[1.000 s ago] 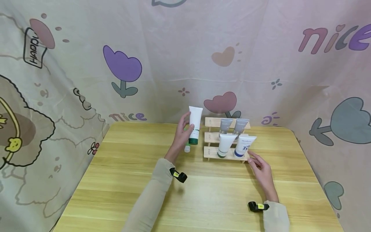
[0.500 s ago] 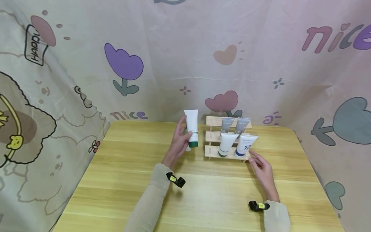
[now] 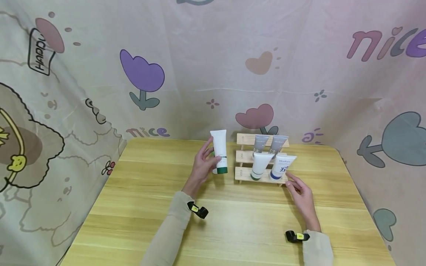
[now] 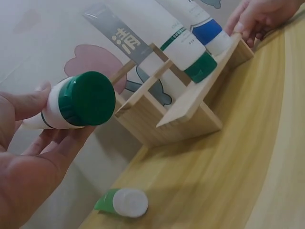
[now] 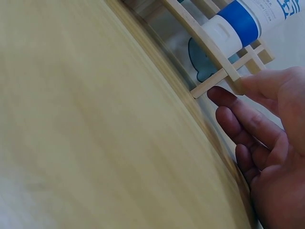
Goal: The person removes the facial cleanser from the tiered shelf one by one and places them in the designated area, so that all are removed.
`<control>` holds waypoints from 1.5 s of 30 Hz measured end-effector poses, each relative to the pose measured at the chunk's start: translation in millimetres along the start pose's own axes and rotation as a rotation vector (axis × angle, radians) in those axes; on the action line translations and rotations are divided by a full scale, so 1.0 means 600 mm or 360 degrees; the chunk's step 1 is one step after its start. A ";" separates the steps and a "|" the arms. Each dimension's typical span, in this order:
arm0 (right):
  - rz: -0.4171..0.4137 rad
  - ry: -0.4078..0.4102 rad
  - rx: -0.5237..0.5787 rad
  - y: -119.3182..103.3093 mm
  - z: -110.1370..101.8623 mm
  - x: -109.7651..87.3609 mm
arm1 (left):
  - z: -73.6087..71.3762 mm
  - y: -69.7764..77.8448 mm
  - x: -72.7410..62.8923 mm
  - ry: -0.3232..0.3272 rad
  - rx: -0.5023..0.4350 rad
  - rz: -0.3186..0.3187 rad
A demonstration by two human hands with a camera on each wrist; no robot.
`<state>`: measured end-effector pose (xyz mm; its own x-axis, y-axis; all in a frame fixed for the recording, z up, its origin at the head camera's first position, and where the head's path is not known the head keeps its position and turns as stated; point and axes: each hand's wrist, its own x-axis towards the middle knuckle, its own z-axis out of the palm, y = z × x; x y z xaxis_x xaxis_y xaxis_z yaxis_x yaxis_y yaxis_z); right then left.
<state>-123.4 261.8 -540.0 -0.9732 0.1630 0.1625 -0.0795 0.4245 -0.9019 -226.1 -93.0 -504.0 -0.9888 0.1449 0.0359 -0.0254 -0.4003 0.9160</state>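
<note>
My left hand (image 3: 200,167) grips a white squeeze tube (image 3: 219,147) with a green cap (image 4: 93,99). The tube is raised above the table, its cap end down, left of a small three-tier wooden rack (image 3: 244,173). At the rack's right end, my right hand (image 3: 302,195) pinches the lowest shelf between thumb and fingers. On that shelf stand a white tube with a green cap (image 3: 261,164) and a white tube with a blue cap (image 3: 280,167). Two grey tubes (image 3: 259,144) stand on the middle tier.
A small green tube with a white cap (image 4: 129,202) lies on the wooden table (image 3: 139,192) below my left hand, mostly hidden in the head view. A patterned cloth (image 3: 199,66) hangs behind the table. The rack's top tier (image 3: 245,139) bears no tube.
My left hand has lowered the white tube and drawn it slightly left and nearer. The right hand keeps its place at the rack, which has not moved.
</note>
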 end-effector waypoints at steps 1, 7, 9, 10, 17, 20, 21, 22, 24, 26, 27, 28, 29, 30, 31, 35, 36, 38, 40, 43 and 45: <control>-0.0002 -0.0001 -0.0001 0.000 0.000 0.000 | -0.002 0.000 -0.001 0.0018 0.0024 0.0005; -0.0017 0.0006 -0.0007 0.011 0.001 0.004 | -0.016 -0.001 -0.006 0.0105 0.0043 0.0027; -0.0022 0.0010 0.0008 0.026 0.003 0.007 | -0.021 -0.002 -0.007 0.0123 0.0021 0.0021; -0.0027 0.0012 0.0012 0.035 0.005 0.009 | -0.024 -0.002 -0.008 0.0137 0.0009 0.0013; -0.0023 0.0031 0.0011 0.072 0.011 0.017 | -0.044 -0.003 -0.009 0.0206 0.0032 -0.0035; -0.0023 0.0029 0.0018 0.075 0.011 0.017 | -0.056 -0.004 -0.009 0.0229 0.0072 -0.0056; -0.0019 0.0027 0.0017 0.075 0.011 0.017 | -0.060 -0.005 -0.008 0.0235 0.0086 -0.0064; -0.0013 0.0025 0.0011 0.074 0.011 0.017 | -0.064 -0.006 -0.008 0.0241 0.0098 -0.0074; -0.0003 0.0022 0.0002 0.071 0.011 0.017 | -0.071 -0.007 -0.008 0.0252 0.0116 -0.0087; -0.0004 0.0022 0.0008 0.063 0.010 0.015 | -0.077 -0.008 -0.008 0.0268 0.0134 -0.0105; -0.0012 0.0019 0.0003 0.055 0.009 0.013 | -0.079 -0.009 -0.008 0.0275 0.0143 -0.0116; -0.0018 0.0017 0.0002 0.046 0.008 0.011 | -0.081 -0.009 -0.008 0.0280 0.0149 -0.0124; -0.0020 0.0013 -0.0001 0.037 0.006 0.010 | -0.083 -0.009 -0.009 0.0287 0.0154 -0.0134; -0.0021 0.0008 -0.0003 0.028 0.005 0.008 | -0.085 -0.010 -0.009 0.0295 0.0152 -0.0146; -0.0023 0.0004 -0.0002 0.020 0.004 0.006 | -0.087 -0.010 -0.009 0.0303 0.0153 -0.0157; -0.0022 0.0004 -0.0006 0.027 0.004 0.007 | -0.095 -0.013 -0.006 0.0328 0.0180 -0.0188; -0.0023 0.0009 -0.0003 0.036 0.005 0.008 | -0.098 -0.014 -0.005 0.0336 0.0194 -0.0193; -0.0023 0.0023 -0.0003 0.056 0.008 0.012 | -0.101 -0.016 -0.002 0.0351 0.0235 -0.0203; -0.0014 0.0033 -0.0013 0.072 0.009 0.015 | -0.104 -0.018 0.002 0.0375 0.0285 -0.0207; 0.0000 0.0037 -0.0006 0.073 0.010 0.014 | -0.108 -0.021 0.007 0.0407 0.0358 -0.0215; -0.0002 0.0034 -0.0004 0.073 0.010 0.014 | -0.111 -0.023 0.011 0.0417 0.0387 -0.0222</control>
<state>-136.1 276.5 -580.5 -0.9683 0.1812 0.1722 -0.0803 0.4269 -0.9007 -241.9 -146.5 -543.2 -0.9832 -0.0657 -0.1704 -0.1579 -0.1623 0.9740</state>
